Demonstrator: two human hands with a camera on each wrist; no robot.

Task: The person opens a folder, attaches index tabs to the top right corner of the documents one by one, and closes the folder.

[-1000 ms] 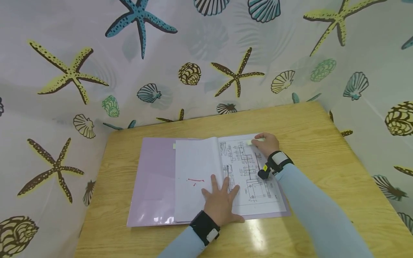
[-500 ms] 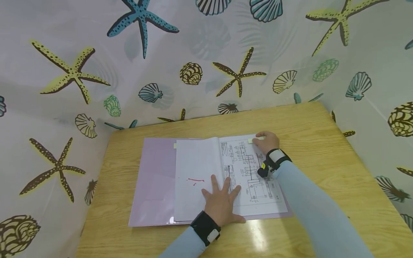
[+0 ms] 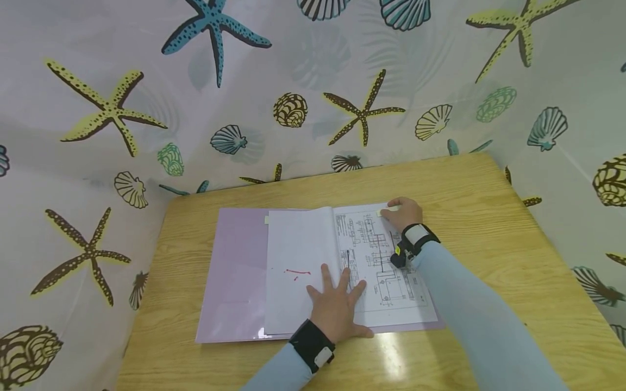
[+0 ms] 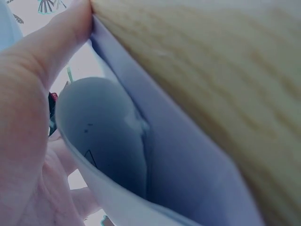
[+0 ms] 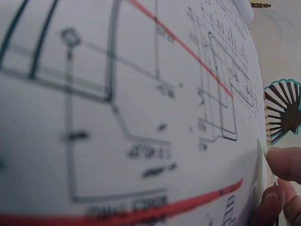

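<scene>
**Fingers on the open folder**

Fingers of my left hand lie spread and flat, pressing the pages near the lower middle of the lilac folder on the wooden table. My right hand rests at the top edge of the drawing sheet, fingertips pinching a small pale-yellow sticky tab (its edge shows beside them in the wrist view). Blank left page bears red marks.
</scene>
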